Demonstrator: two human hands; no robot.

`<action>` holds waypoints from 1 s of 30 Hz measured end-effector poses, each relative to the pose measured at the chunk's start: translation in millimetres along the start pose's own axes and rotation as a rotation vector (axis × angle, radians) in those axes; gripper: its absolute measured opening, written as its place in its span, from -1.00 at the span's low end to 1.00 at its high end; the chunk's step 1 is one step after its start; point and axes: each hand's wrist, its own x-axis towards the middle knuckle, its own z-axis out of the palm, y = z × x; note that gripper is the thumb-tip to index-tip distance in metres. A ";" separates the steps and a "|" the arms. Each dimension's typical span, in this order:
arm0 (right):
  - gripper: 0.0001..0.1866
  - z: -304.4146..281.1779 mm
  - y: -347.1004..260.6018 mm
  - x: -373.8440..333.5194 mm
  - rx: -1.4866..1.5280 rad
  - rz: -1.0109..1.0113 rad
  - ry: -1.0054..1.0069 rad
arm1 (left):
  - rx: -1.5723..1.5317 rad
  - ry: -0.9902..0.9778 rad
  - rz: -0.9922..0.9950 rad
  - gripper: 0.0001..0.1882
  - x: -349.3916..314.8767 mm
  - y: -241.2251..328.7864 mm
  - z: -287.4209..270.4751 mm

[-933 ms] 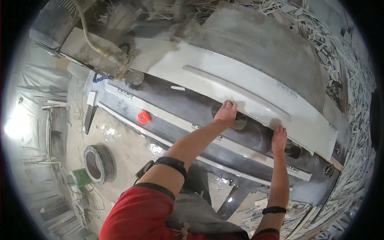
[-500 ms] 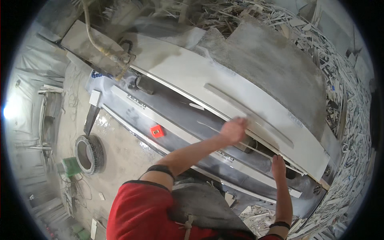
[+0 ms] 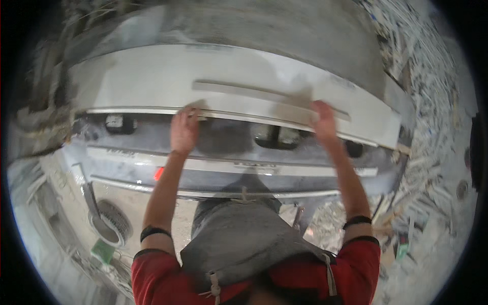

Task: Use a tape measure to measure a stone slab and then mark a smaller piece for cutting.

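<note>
A long white stone-like slab (image 3: pixel 152 71) lies across the bench, and a narrow white strip (image 3: pixel 244 116) runs along its near edge. My left hand (image 3: pixel 184 131) is at that edge left of centre, its fingers curled over the strip beside a short pale piece. Farther right, my right hand (image 3: pixel 324 121) closes on the same edge, fingers reaching onto the slab; it is slightly blurred. Just beyond the hands, a loose flat grey-white bar (image 3: pixel 244 91) rests on the slab. Under the near edge sit dark support blocks (image 3: pixel 121 123), partly hidden.
Nearer me, another long white strip (image 3: pixel 208 165) lies on the wet grey bench, with a small red object (image 3: pixel 158 173) beside my left forearm. A tyre (image 3: pixel 111 223) lies on the floor at left. Heaps of broken offcuts (image 3: pixel 432 86) fill the right side.
My view has turned, so the slab now runs nearly level. My left hand has moved left along the near edge, and my right hand has come up onto it; the hands are farther apart.
</note>
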 end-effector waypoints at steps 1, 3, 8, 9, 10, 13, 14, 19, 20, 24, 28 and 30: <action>-0.52 13.8 -28.3 -16.6 -0.031 -0.117 0.012 | 0.037 -0.032 -0.014 -0.68 -0.2 -2.2 -6.2; -0.60 10.6 -48.6 -22.6 -0.112 0.036 -0.104 | 0.039 0.003 0.001 -0.68 9.5 -3.2 12.4; -0.63 12.3 -39.1 -35.5 -0.149 -0.021 -0.134 | 0.104 -0.105 0.154 -0.65 18.2 -10.5 21.5; -0.63 13.1 -37.1 -35.8 -0.163 -0.095 -0.116 | 0.114 -0.136 0.206 -0.68 19.9 -14.0 19.9; -0.67 21.2 -31.9 -35.7 -0.271 -0.126 -0.090 | 0.152 -0.140 0.286 -0.69 22.3 -20.7 19.0; -0.70 19.1 -28.8 -22.9 -0.334 -0.181 -0.206 | 0.234 -0.218 0.417 -0.60 24.7 -35.2 17.3; -0.70 20.7 -25.2 -20.2 -0.326 -0.184 -0.199 | 0.245 -0.219 0.416 -0.60 29.1 -36.8 16.8; -0.73 16.7 -24.8 -19.5 -0.244 -0.194 -0.203 | 0.239 -0.235 0.425 -0.69 32.5 -28.7 17.0; -0.73 16.8 -22.4 -22.5 -0.245 -0.195 -0.192 | 0.292 -0.282 0.405 -0.71 38.5 -20.1 16.5; -0.71 45.8 -25.1 -55.3 -0.222 -0.187 -0.248 | 0.163 -0.311 0.288 -0.67 33.1 -3.1 8.8; -0.73 38.8 -50.3 -68.4 -0.088 -0.057 -0.066 | 0.193 -0.245 0.269 -0.70 19.4 -7.1 6.8; -0.71 35.2 -42.8 -65.9 -0.118 0.048 -0.030 | 0.188 -0.243 0.255 -0.69 15.6 -9.6 11.0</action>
